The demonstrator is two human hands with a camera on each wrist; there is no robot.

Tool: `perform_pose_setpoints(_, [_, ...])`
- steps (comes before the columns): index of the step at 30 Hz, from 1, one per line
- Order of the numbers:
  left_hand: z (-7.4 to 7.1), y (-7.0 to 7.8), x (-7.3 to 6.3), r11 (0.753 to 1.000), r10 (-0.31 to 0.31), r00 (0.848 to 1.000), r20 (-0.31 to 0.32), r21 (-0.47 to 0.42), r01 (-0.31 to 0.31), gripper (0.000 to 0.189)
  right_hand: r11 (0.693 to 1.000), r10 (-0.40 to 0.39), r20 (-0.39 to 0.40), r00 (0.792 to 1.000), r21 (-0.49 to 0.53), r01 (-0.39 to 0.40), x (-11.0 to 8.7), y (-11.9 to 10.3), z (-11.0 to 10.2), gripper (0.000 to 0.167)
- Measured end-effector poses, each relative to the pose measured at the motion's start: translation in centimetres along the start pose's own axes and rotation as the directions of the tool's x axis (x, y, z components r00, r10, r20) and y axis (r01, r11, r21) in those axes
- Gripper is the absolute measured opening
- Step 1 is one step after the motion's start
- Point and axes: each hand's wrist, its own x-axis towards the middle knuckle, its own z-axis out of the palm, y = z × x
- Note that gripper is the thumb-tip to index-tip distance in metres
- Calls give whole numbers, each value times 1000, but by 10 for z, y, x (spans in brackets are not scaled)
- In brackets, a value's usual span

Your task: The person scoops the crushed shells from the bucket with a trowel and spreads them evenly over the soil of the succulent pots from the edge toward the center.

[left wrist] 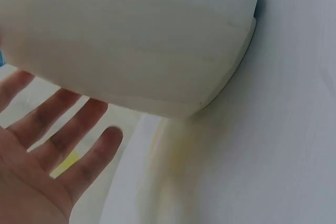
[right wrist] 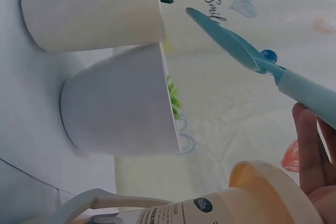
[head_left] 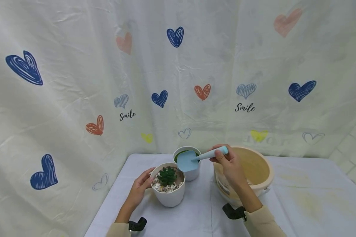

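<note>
My right hand (head_left: 232, 167) grips the handle of a light blue trowel (head_left: 187, 161). The blade hangs over the near rim of a smaller white pot (head_left: 192, 175) and beside the rim of a larger one. That larger white pot (head_left: 169, 198) holds a dark green succulent (head_left: 167, 175) among pale pebbles (head_left: 166, 188). My left hand (head_left: 139, 187) touches its left side with fairly straight fingers. From the left wrist, the fingers (left wrist: 86, 174) show spread along the pot's wall. A bright green plant (right wrist: 174, 97) peeks over the smaller pot's rim in the right wrist view.
A cream bucket (head_left: 265, 172) with a handle stands right of the pots, partly behind my right hand. White cloth with faint yellow stains covers the table (head_left: 308, 187). Behind hangs a pale curtain (head_left: 213, 59) printed with hearts.
</note>
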Motion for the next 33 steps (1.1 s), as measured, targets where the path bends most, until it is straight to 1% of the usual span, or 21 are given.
perform_pose_setpoints(3, [6, 7, 5, 995, 23, 994, -102, 103, -13, 38, 999, -9, -64, 998, 33, 11, 2, -1, -2, 36])
perform_pose_setpoints(5, [12, 18, 7, 982, 69, 980, -189, 184, -33, 34, 999, -9, -121, 993, 52, 15, 2, -3, -6, 38])
perform_pose_setpoints(6, [16, 26, 8, 975, 102, 967, -233, 216, -50, 33, 998, -9, -154, 988, 57, 18, 1, -5, -8, 39])
perform_pose_setpoints(8, [24, 45, 7, 957, 184, 935, -302, 271, -101, 30, 997, -8, -218, 976, 67, 23, -1, -11, -16, 40])
perform_pose_setpoints(10, [33, 63, 5, 927, 295, 894, -338, 330, -181, 27, 997, -5, -283, 959, 74, 27, -4, -19, -27, 38])
perform_pose_setpoints(12, [44, 81, 3, 891, 403, 850, -339, 359, -279, 25, 996, -3, -346, 938, 82, 34, -7, -29, -41, 35])
perform_pose_setpoints(14, [58, 96, 3, 850, 495, 812, -310, 364, -380, 23, 995, -6, -405, 914, 84, 44, -10, -38, -55, 32])
perform_pose_setpoints(15, [66, 106, 2, 832, 533, 795, -289, 349, -431, 22, 996, -6, -431, 902, 80, 45, -12, -43, -62, 29])
perform_pose_setpoints(17, [83, 116, 3, 810, 575, 780, -246, 303, -502, 19, 998, -3, -458, 889, 48, 29, -16, -50, -77, 25])
perform_pose_setpoints(18, [93, 119, 4, 805, 586, 779, -222, 275, -526, 18, 1000, -6, -462, 887, 17, 15, -18, -53, -84, 21])
perform_pose_setpoints(20, [113, 122, 6, 812, 577, 797, -177, 224, -539, 17, 997, -5, -449, 893, -75, -32, -21, -57, -95, 17])
perform_pose_setpoints(21, [123, 123, 7, 828, 554, 819, -152, 202, -523, 17, 986, -4, -434, 901, -153, -69, -23, -58, -101, 17])
perform_pose_setpoints(22, [133, 118, 10, 849, 521, 845, -125, 184, -496, 17, 962, -3, -417, 909, -248, -111, -24, -59, -105, 19])
perform_pose_setpoints(23, [143, 118, 11, 867, 490, 866, -96, 160, -473, 18, 929, -1, -404, 915, -338, -148, -24, -59, -109, 22])
perform_pose_setpoints(24, [152, 117, 13, 884, 457, 887, -67, 140, -445, 20, 881, -1, -392, 920, -435, -184, -25, -59, -111, 25])
perform_pose_setpoints(26, [171, 116, 16, 921, 377, 926, -10, 106, -374, 25, 753, 2, -362, 932, -613, -240, -24, -57, -115, 33])
perform_pose_setpoints(27, [180, 115, 18, 935, 341, 940, 11, 97, -340, 29, 688, 0, -344, 939, -682, -250, -24, -55, -116, 36])
perform_pose_setpoints(28, [188, 114, 20, 946, 311, 950, 26, 85, -312, 34, 636, 4, -327, 945, -729, -255, -23, -53, -116, 37])
perform_pose_setpoints(30, [202, 112, 25, 963, 259, 965, 47, 65, -261, 42, 556, 17, -286, 958, -794, -247, -21, -50, -116, 36])
perform_pose_setpoints(31, [208, 111, 27, 971, 229, 972, 52, 55, -231, 47, 529, 25, -264, 964, -815, -237, -20, -47, -115, 35])
perform_pose_setpoints(33, [218, 109, 32, 982, 185, 981, 53, 29, -187, 52, 495, 37, -224, 974, -842, -213, -17, -43, -114, 34])
